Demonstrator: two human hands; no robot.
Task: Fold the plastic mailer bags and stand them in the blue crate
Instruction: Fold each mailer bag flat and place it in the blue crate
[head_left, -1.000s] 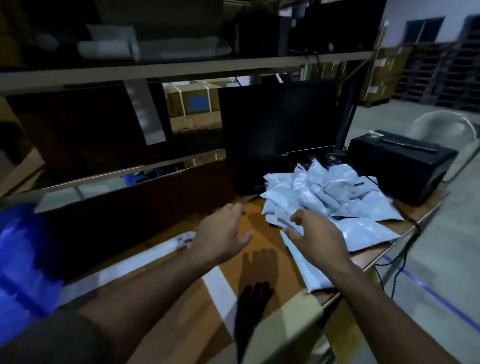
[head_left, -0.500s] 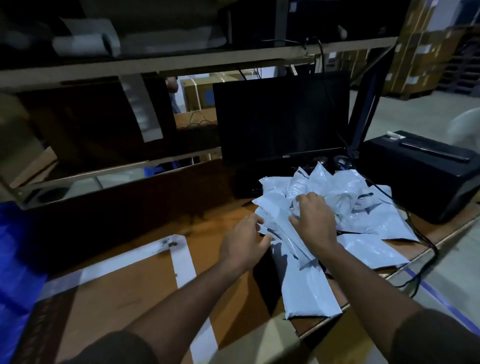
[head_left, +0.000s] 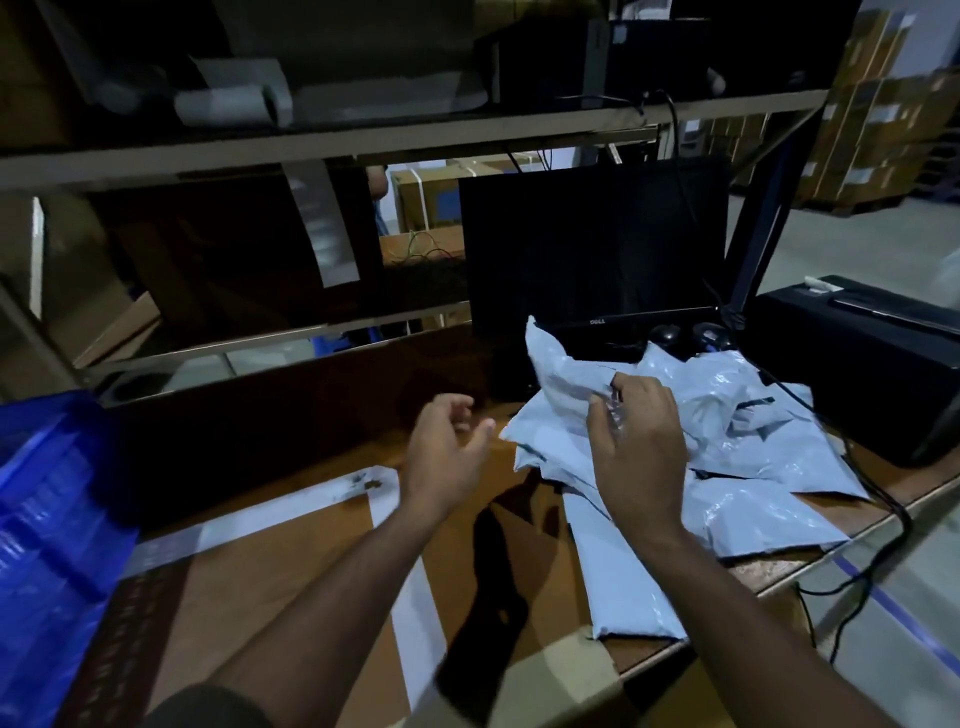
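A loose pile of pale grey plastic mailer bags (head_left: 737, 447) lies on the wooden table (head_left: 291, 582), right of centre. My right hand (head_left: 636, 452) pinches one mailer bag (head_left: 558, 371) by its edge and lifts it above the pile, so its top corner stands up in front of the monitor. My left hand (head_left: 449, 452) hovers just left of the pile with fingers loosely curled and holds nothing. The blue crate (head_left: 47, 525) sits at the table's far left, cut off by the frame edge.
A black Dell monitor (head_left: 592, 249) stands behind the pile. A black printer (head_left: 862, 358) sits at the right, with cables running off the table edge. Metal shelving (head_left: 363, 140) spans above. White tape strips (head_left: 415, 587) cross the tabletop.
My right hand took hold of one mailer bag and lifted it off the pile. My left hand drew back a little to the left of the pile, and the view shifted.
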